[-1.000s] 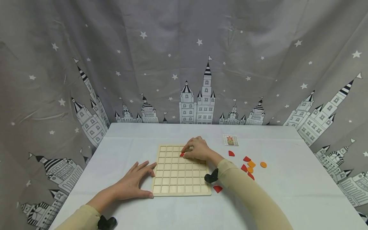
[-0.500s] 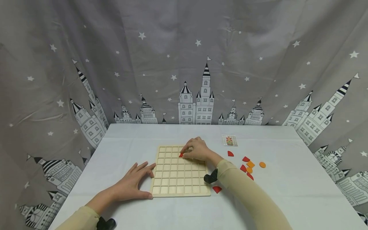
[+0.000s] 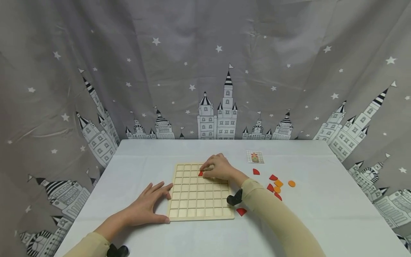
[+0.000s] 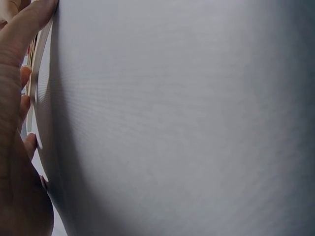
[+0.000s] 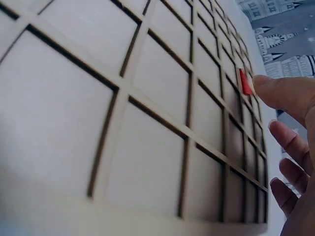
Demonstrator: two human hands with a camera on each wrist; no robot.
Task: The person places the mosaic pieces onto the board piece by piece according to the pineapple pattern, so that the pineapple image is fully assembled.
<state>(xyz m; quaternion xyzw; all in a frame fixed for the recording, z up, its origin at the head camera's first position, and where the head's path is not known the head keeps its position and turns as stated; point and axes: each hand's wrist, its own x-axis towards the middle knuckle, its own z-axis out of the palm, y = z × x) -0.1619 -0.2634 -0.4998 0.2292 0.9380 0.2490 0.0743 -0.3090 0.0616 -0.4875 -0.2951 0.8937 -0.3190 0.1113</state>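
A pale wooden board (image 3: 192, 195) divided into square cells lies flat on the white table. My left hand (image 3: 148, 205) rests at its left side, fingers spread, with fingertips and thumb touching the edge. Over the board's upper part, my right hand (image 3: 219, 167) pinches a small red piece (image 3: 200, 174) between thumb and index finger at a cell. In the right wrist view the thumb (image 5: 288, 94) meets that red piece (image 5: 244, 82); the index finger is hidden there. The left wrist view has mostly tabletop, with the left hand (image 4: 15, 123) along its left side.
Right of the board lie several loose red quarter-circle pieces (image 3: 256, 171), an orange square (image 3: 278, 183) and orange discs (image 3: 291, 183). One red piece (image 3: 241, 212) lies near the lower right corner. A picture card (image 3: 255, 157) lies further back, before a grey castle-print curtain (image 3: 179, 71).
Both hands keep almost the same position on the board. The right fingers shift very slightly at the red piece, and the whole head view drifts a little.
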